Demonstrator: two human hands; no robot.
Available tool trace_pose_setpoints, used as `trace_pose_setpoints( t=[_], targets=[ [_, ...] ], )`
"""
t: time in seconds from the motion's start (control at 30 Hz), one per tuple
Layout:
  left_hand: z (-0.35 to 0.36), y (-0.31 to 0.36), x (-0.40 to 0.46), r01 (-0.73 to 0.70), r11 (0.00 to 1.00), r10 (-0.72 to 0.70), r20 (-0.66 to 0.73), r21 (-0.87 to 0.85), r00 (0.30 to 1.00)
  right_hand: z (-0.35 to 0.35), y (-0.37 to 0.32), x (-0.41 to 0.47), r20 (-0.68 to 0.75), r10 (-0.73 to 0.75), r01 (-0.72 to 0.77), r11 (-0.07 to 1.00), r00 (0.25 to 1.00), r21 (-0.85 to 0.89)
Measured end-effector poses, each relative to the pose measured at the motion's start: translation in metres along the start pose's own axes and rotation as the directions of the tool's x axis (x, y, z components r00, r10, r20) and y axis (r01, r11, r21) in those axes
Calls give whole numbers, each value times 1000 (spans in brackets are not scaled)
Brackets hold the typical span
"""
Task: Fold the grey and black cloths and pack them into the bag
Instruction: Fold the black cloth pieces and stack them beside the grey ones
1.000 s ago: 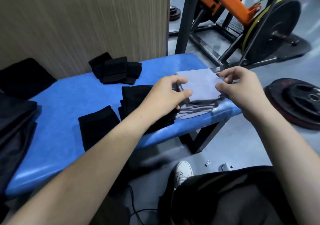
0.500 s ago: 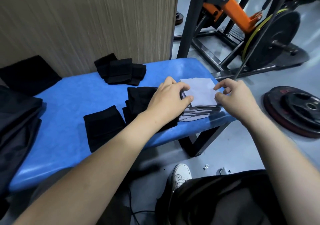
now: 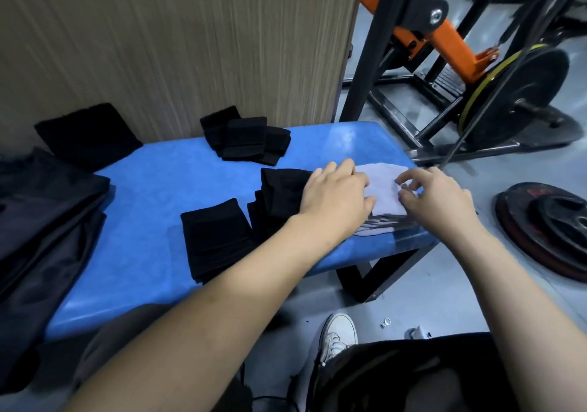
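- Grey cloth (image 3: pixel 386 189) now lies lower and flatter than a second ago: it was held up slightly between both hands, and it has since been set down on the grey stack (image 3: pixel 378 226) at the near right corner of the blue bench (image 3: pixel 152 208).
- Left hand (image 3: pixel 333 200) has gone from pinching the cloth's left edge to lying across it, palm down, fingers fairly straight and spread, thumb along the near edge; it presses rather than grips.
- Right hand (image 3: pixel 435 199) has come down to the cloth's right edge; its fingers are curled, tips at the edge, but whether they pinch the fabric or only touch it I cannot tell.
- Black cloths have not moved: one folded stack (image 3: pixel 279 195) sits just left of the left hand, partly under the wrist, a single folded piece (image 3: pixel 216 237) nearer the front, and another pile (image 3: pixel 246 137) by the wooden wall (image 3: pixel 178 46).
- Dark fabric at the far left (image 3: pixel 41 221) may be the bag, though that is a guess; nothing appears packed yet.
- Judgement: this grey piece looks folded and is being squared onto its stack, so folding is well along and packing remains.
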State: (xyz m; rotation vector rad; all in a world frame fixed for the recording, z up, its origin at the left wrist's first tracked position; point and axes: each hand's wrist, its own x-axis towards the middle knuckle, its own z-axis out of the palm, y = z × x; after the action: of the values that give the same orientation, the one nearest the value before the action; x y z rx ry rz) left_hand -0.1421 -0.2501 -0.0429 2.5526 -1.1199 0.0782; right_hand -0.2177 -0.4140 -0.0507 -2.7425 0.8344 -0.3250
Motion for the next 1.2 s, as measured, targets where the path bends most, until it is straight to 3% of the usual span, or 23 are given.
trace_pose_setpoints(
  t=[0.1, 0.23, 0.37, 0.63, 0.83, 1.03, 1.2],
  targets=[
    [-4, -1, -4, -18, 1000, 18, -13, 12, 1000, -5, -6, 1, -49, 29, -31, 999, 998, -31],
    [-16, -6, -12, -51, 999, 53, -139, 13, 989, -11, -26, 3, -180, 4, -16, 998, 984, -67],
    [-39, -29, -23, -9, 997, -6, -209, -71, 978, -10, -62, 7, -192, -57, 51, 998, 980, -38],
    [-93, -139, -71, 228, 971, -238, -337, -71, 911, 13, -172, -3, -211, -263, 271, 962, 941, 12],
    [-127, -249, -115, 488, 873, -435, -431, 14, 791, 40, -247, -17, -151, -422, 428, 904, 894, 7],
    [-153, -339, -120, 660, 740, -601, -311, 131, 736, 66, -294, -29, -66, -494, 499, 863, 867, 82],
    [-150, -365, -100, 609, 715, -601, -142, 344, 786, 79, -310, -29, -17, -525, 524, 847, 851, 92]
  ],
)
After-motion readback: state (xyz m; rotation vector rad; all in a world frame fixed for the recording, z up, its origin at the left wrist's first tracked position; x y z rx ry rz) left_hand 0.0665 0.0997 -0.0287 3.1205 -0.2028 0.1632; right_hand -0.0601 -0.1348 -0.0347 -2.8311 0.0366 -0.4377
